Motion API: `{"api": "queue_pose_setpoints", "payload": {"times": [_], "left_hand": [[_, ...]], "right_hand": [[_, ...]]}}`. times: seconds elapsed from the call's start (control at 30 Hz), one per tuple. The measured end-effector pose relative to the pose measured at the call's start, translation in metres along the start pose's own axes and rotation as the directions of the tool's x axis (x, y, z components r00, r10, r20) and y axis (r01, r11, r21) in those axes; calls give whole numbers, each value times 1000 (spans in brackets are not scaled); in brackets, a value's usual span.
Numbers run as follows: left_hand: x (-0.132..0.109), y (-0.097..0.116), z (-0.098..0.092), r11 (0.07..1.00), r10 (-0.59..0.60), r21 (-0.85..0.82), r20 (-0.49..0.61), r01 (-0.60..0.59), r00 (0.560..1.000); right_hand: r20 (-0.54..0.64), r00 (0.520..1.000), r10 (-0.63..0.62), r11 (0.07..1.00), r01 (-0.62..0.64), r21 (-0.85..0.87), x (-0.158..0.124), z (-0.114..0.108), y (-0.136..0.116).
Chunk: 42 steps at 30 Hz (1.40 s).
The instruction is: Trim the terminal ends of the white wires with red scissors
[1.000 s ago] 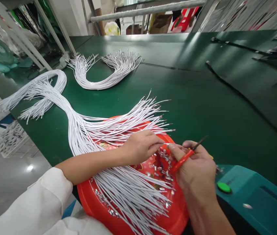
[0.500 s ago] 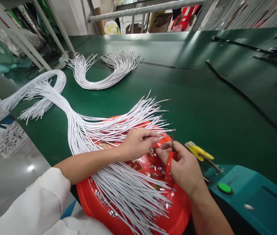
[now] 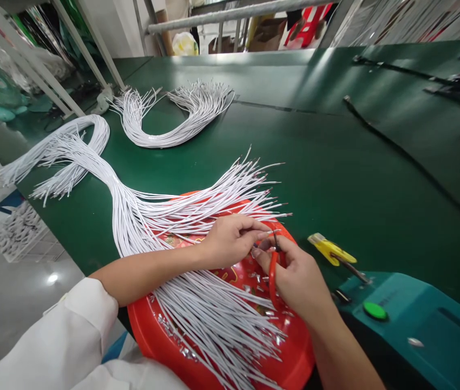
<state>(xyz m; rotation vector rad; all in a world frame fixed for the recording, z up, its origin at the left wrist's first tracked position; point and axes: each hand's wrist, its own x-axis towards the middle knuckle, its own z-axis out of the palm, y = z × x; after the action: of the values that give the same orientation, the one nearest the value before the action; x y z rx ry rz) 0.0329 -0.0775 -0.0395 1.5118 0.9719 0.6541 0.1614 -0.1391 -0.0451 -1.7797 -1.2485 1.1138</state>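
Over a red plastic tray [image 3: 143, 330], my left hand [image 3: 230, 238] pinches the end of a white wire between thumb and fingertips. My right hand [image 3: 299, 273] is wrapped round a pair of red-handled scissors [image 3: 273, 276], whose dark blade points up close to the left fingertips. Something tiny between the right thumb and finger cannot be made out. White wires [image 3: 201, 208] fan out beyond my left hand, with bare tips to the right. More white wires [image 3: 214, 314] pass under my left forearm and spread across the tray. Small shiny metal pieces [image 3: 173, 336] lie scattered in it.
Two further bundles of white wire, a curved one [image 3: 169, 141] and a looped one [image 3: 100, 130], lie on the green table [image 3: 295, 157]. At right are a teal machine [image 3: 425, 325] with a green button, a yellow-handled tool [image 3: 331, 250] and a black cable [image 3: 408, 162].
My right hand has moved left and slightly up with the scissors, bringing the blade up to the left fingertips. My left hand has stayed almost still.
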Motion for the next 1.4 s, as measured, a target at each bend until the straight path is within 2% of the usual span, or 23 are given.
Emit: {"api": "queue_pose_setpoints", "payload": {"times": [0.4, 0.67, 0.8, 0.97, 1.03, 1.1, 1.17, 1.2, 1.3, 1.4], "left_hand": [[1, -8, 0, 994, 93, 47, 42, -95, 995], [0, -6, 0, 986, 117, 119, 26, -120, 993], [-1, -5, 0, 974, 135, 183, -8, -131, 991], [1, -1, -1, 966, 113, 241, -82, -90, 990], [3, 1, -3, 966, 100, 245, -84, -77, 991], [4, 2, -4, 966, 95, 248, -66, -76, 993], [4, 1, -5, 955, 106, 280, -18, -96, 994], [4, 0, -5, 944, 121, 309, 11, -118, 993], [2, -3, -4, 887, 173, 417, 97, -198, 980], [2, -4, -3, 838, 170, 497, 155, -226, 973]], "right_hand": [[21, 1000, 0, 1000, 0, -3, 2, 1, 3], [86, 996, 9, 983, -25, 182, 3, 1, 7], [150, 988, 31, 972, -64, 224, 4, 2, 12], [195, 979, 56, 960, -107, 260, 4, -1, 13], [123, 991, 60, 958, -92, 270, 4, -4, 11], [-84, 996, 35, 962, -10, 273, 3, -7, 10], [-315, 948, -45, 961, 127, 245, 3, -8, 11], [-380, 920, -92, 955, 189, 227, 3, -7, 12], [-388, 896, -216, 944, 292, 150, 3, -6, 16], [-345, 886, -310, 950, 300, -83, 3, -7, 19]]}}
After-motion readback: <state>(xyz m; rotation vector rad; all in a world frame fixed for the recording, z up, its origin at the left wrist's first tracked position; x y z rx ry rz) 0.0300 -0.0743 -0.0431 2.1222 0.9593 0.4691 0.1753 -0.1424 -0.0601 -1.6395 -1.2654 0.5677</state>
